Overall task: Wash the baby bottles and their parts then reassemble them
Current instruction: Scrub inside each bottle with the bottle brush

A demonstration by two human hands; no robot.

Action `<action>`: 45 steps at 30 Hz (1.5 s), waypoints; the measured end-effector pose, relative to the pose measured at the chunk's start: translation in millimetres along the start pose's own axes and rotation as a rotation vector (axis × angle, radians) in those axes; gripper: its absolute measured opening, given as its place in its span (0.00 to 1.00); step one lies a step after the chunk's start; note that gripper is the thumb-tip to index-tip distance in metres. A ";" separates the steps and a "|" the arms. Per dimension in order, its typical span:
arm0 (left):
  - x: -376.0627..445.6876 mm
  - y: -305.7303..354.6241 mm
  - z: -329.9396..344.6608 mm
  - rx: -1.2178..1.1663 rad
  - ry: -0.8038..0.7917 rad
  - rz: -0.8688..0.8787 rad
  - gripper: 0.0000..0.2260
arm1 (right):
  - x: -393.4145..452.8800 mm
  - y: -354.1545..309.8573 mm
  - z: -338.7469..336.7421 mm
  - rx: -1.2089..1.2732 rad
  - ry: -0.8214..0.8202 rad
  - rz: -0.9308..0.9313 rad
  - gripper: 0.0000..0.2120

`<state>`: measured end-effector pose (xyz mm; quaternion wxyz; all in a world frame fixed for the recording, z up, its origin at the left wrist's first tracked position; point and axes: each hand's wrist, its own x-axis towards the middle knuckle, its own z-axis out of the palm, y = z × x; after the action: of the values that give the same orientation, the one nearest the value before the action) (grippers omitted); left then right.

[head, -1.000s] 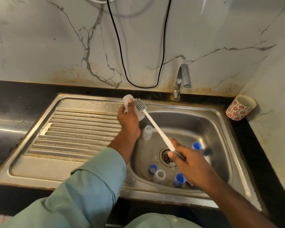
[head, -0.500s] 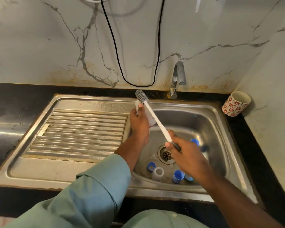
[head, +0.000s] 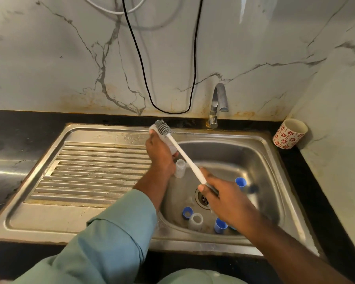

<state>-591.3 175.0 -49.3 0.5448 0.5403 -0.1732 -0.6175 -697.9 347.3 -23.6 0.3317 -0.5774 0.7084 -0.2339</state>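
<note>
You are wearing a pale green-blue garment, and its long sleeve is covering your left arm down to a loose, folded cuff short of the wrist (soft creases are running along the cloth). Your left hand is showing bare beyond it. Your right forearm and right hand are showing bare too, with no sleeve in view there. At the bottom edge the same cloth is bulging up, possibly your shirt front.
</note>
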 end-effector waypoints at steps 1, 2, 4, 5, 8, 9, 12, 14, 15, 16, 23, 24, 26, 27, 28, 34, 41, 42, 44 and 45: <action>7.4 7.0 -3.3 -0.015 0.020 0.017 0.21 | -6.3 2.2 -0.1 -0.021 -0.023 -0.003 0.22; 11.1 13.0 -6.9 -0.007 0.033 0.039 0.21 | -14.2 6.5 0.3 -0.007 -0.040 -0.003 0.21; 9.5 13.8 -10.3 0.068 0.010 0.080 0.19 | -26.5 12.4 0.2 0.088 -0.044 0.017 0.20; 6.3 9.2 -10.8 0.117 -0.025 0.097 0.18 | -24.6 11.6 0.6 0.126 -0.031 0.036 0.19; -4.7 -11.7 -8.9 0.236 -0.081 0.104 0.15 | -1.7 3.0 0.9 0.194 0.046 0.088 0.13; -4.2 -15.5 -10.6 0.243 -0.085 0.123 0.16 | 3.7 -1.4 0.4 0.207 0.049 0.087 0.11; 8.0 -0.5 -14.8 0.128 -0.019 0.159 0.18 | -3.5 -6.3 0.0 0.228 -0.010 0.055 0.10; 20.0 13.1 -18.1 0.069 0.058 0.141 0.19 | -20.5 -3.8 4.2 0.279 -0.067 0.070 0.09; 21.8 15.1 -18.5 0.066 0.058 0.145 0.18 | -25.7 -4.2 6.1 0.336 -0.073 0.102 0.08; 17.8 14.2 -16.8 0.091 0.022 0.165 0.18 | -25.2 -5.4 6.9 0.395 -0.057 0.139 0.07; 11.8 0.0 -4.8 0.106 -0.083 0.135 0.19 | 0.2 -16.3 -6.9 0.489 -0.012 0.129 0.14; 16.4 8.6 -6.0 0.088 -0.050 0.125 0.18 | -8.0 -13.0 -6.1 0.463 -0.023 0.121 0.13; 17.8 16.3 -8.2 0.074 0.027 0.133 0.15 | -21.9 -8.4 -3.4 0.449 -0.035 0.112 0.13; 13.6 14.1 -8.0 0.099 0.027 0.171 0.15 | -23.8 -7.3 -2.4 0.457 -0.026 0.116 0.12; 8.1 7.1 -6.3 0.182 0.003 0.223 0.16 | -20.6 -7.2 -2.3 0.473 -0.003 0.129 0.12; -1.1 4.5 2.5 0.143 -0.018 0.143 0.18 | -0.3 -12.9 -9.2 0.434 0.018 0.118 0.13; 3.2 -3.3 -6.6 0.120 -0.024 0.059 0.20 | -5.6 -2.6 -2.9 0.342 -0.008 0.089 0.12; 2.5 -4.8 -6.6 0.143 -0.040 0.044 0.21 | -0.5 -4.3 -2.8 0.338 0.001 0.086 0.11; 8.4 4.7 -8.2 0.128 -0.043 0.067 0.20 | 2.0 -5.7 -2.1 0.301 0.003 0.063 0.10; 11.6 14.1 -10.0 0.080 -0.026 0.078 0.20 | -2.3 -4.9 -2.2 0.260 -0.008 0.044 0.12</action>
<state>-573.8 163.9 -47.0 0.5441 0.5465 -0.2256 -0.5953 -695.9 348.4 -18.1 0.4117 -0.5148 0.6832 -0.3142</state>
